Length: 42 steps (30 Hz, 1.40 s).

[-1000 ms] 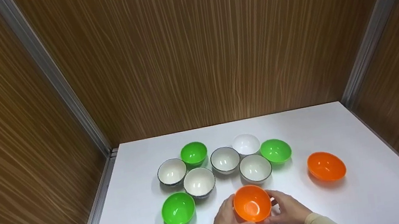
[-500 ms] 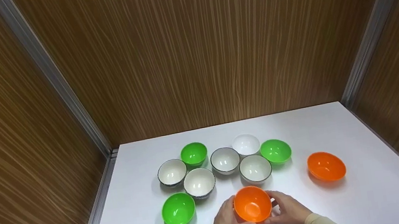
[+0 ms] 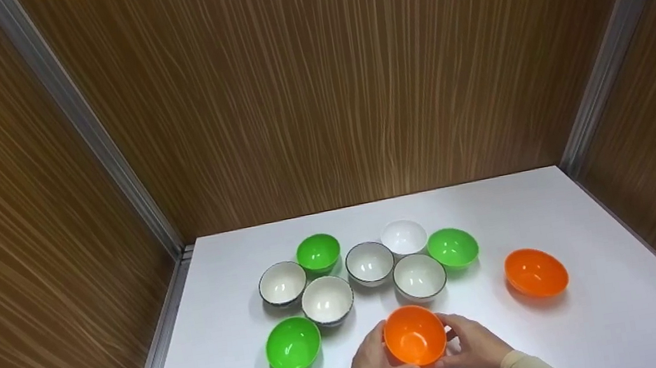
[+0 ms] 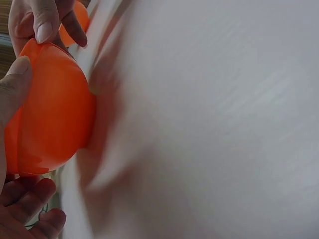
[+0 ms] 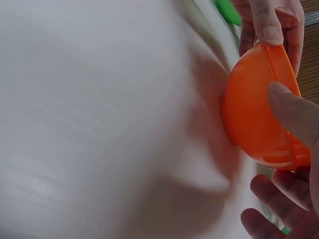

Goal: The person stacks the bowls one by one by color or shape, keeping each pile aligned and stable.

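Note:
An orange bowl (image 3: 415,335) faces mouth up near the table's front edge, between the two hands. My left hand (image 3: 371,363) grips its left side, thumb on the near side by the rim and fingers round the far side. From the right, my right hand (image 3: 474,346) holds the same bowl in a mirrored grip. In the left wrist view the orange bowl (image 4: 57,107) shows its foot close over the white surface, with a ridge running below the rim. The right wrist view has the thumb pressed on the bowl (image 5: 256,109) and some fingers spread beneath it.
Just behind stand several white bowls with dark rims, the closest a dark-rimmed bowl (image 3: 420,277). A green bowl (image 3: 293,345) sits left of the hands; two more green bowls and a plain white bowl (image 3: 405,237) stand farther back. Another orange bowl (image 3: 536,273) lies right. Wood-grain panels (image 3: 339,80) enclose the table.

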{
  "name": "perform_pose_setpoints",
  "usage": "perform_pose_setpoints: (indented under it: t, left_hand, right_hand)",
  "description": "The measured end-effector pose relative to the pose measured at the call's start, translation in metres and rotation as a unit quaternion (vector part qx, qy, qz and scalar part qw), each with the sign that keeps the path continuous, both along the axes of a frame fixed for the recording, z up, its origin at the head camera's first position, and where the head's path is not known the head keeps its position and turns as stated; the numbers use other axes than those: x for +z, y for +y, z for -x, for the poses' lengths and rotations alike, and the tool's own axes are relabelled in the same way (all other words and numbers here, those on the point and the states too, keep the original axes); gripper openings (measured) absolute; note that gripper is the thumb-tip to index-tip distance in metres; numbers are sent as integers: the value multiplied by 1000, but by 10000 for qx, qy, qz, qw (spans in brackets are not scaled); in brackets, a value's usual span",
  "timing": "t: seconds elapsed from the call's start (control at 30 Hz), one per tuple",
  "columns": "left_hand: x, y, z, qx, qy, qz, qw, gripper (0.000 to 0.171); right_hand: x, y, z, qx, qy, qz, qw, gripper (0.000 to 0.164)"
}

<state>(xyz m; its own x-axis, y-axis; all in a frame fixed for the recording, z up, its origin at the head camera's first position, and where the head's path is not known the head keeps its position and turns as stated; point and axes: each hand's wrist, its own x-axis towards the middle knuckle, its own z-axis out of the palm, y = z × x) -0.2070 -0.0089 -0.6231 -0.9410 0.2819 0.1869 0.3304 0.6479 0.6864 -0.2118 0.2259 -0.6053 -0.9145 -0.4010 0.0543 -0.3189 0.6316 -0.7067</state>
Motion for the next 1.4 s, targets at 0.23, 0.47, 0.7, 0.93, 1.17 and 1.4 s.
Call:
perform_pose_setpoints:
  t: [0.23,0.47,0.7,0.93,1.17,1.4]
  left_hand:
    - [0,0,0,-30,67,59,10000,98]
    - [2,-1,0,-14,280,158,9995,95]
    - [2,0,0,18,-6,81,10000,98]
    - [1,0,-2,97,-346,-138,9993,108]
    - [3,-1,-5,99,-267,47,9996,111]
    - [20,-5,-9,113,208,201,9995,100]
  right_hand:
    - [0,0,-1,84,114,38,9999,86]
    - [-3,1,0,149,241,71,9996,83]
    - [-2,1,0,85,71,111,9999,84]
    - [-2,2,0,45,-242,202,9995,87]
    - [0,15,-5,-166,-334,112,9992,90]
    - [8,48,-2,-1103,-254,527,9922,70]
